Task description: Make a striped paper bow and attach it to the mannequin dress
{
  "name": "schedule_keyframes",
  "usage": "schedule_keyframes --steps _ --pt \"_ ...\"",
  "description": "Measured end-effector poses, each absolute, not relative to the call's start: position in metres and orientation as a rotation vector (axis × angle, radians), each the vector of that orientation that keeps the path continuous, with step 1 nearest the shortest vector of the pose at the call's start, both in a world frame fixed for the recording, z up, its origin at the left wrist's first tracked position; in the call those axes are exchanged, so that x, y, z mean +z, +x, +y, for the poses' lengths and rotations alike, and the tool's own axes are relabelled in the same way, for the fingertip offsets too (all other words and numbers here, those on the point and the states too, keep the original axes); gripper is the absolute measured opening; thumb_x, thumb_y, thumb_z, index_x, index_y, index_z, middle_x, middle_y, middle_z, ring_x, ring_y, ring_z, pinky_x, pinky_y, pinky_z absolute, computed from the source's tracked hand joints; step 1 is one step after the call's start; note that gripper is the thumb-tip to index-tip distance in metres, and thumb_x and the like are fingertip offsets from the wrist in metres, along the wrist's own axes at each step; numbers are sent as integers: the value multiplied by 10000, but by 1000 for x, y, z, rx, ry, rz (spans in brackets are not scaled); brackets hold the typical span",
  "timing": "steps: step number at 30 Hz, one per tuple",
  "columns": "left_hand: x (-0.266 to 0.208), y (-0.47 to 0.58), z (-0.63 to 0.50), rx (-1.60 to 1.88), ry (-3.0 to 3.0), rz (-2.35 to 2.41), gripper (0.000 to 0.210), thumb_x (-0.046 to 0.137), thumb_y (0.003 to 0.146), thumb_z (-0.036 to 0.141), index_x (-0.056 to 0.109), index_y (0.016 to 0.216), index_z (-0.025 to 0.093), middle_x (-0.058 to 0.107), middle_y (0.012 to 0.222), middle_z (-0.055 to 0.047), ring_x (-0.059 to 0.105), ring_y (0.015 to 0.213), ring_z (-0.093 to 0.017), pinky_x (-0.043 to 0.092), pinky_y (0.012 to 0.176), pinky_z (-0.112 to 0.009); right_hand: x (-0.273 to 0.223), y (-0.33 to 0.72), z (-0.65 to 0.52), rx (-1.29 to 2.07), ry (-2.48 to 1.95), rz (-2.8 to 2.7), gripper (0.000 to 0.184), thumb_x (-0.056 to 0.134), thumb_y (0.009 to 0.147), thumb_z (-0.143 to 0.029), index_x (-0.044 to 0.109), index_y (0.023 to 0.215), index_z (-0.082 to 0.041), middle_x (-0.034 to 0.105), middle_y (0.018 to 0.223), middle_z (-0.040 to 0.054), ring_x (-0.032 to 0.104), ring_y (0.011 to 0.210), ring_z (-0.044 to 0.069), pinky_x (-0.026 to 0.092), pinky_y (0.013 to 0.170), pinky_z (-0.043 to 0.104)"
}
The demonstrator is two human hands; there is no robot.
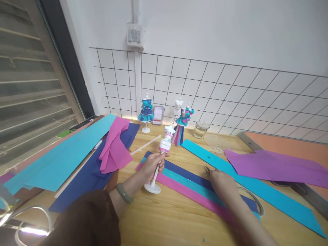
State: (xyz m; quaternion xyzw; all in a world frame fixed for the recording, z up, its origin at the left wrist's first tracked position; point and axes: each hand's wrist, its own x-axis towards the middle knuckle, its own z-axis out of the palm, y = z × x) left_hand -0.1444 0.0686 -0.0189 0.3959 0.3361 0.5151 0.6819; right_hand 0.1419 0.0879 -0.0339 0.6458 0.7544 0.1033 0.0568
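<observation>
My left hand (154, 164) is closed around the stem of a miniature dress form (165, 145), just below its body. The form is white with pink trim, held upright over the table, its round white base (152, 187) showing under my hand. My right hand (222, 181) is closed on a small pointed metal tool (207, 168), tips to the left; whether it is tweezers or scissors I cannot tell. Beneath both hands runs a strip of crepe paper (189, 181) banded in dark blue, teal and pink. A pale curved loop (256, 201) lies beside my right wrist.
Behind stand a dress form in a blue dress (146, 111), another in teal and pink (185, 118), a white one (177, 106) and a glass cup (201, 129). Colored paper sheets (69, 153) lie left; a blue strip (246, 179) and purple sheet (271, 165) lie right.
</observation>
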Motion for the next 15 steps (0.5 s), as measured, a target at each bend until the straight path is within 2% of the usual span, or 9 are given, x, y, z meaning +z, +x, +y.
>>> schedule_keyframes --steps 3,6,8,11,12,15 --pt "-20 -144 69 1140 893 759 368 545 762 395 552 994 110 373 497 68 353 393 -38 194 405 -187 -28 138 95 275 1995 2335 194 401 768 -60 579 762 -136 644 730 146 619 676 260 384 526 304" --pt "-21 -143 69 1132 887 744 373 544 758 403 550 989 110 373 496 68 359 392 -44 215 399 -188 -14 125 99 77 2180 2526 156 394 825 -194 536 886 -167 632 749 109 600 659 230 383 527 290" --pt "-20 -142 68 1113 873 731 384 539 755 423 543 983 114 373 496 68 366 394 -51 237 392 -186 -3 105 95 -343 2276 2770 214 336 868 -332 498 900 -197 615 755 65 579 638 192 404 551 280" --pt "-21 -139 65 1075 887 743 401 505 758 485 526 944 131 393 497 62 398 401 -72 276 379 -186 8 64 80 -1291 2175 2932 315 277 871 -453 458 820 -201 513 622 -2 502 516 144 398 498 252" --pt "-22 -139 65 1061 907 761 397 489 761 506 521 898 134 398 489 59 407 398 -78 286 374 -189 7 52 75 -1512 2097 2921 325 298 859 -479 461 813 -201 496 615 -11 483 513 138 395 499 249" --pt "-26 -137 64 1016 972 808 406 440 771 548 472 719 147 396 446 51 405 368 -82 276 350 -187 -5 27 64 -1795 1948 2957 332 361 837 -491 499 791 -193 512 657 2 487 600 144 404 572 252"
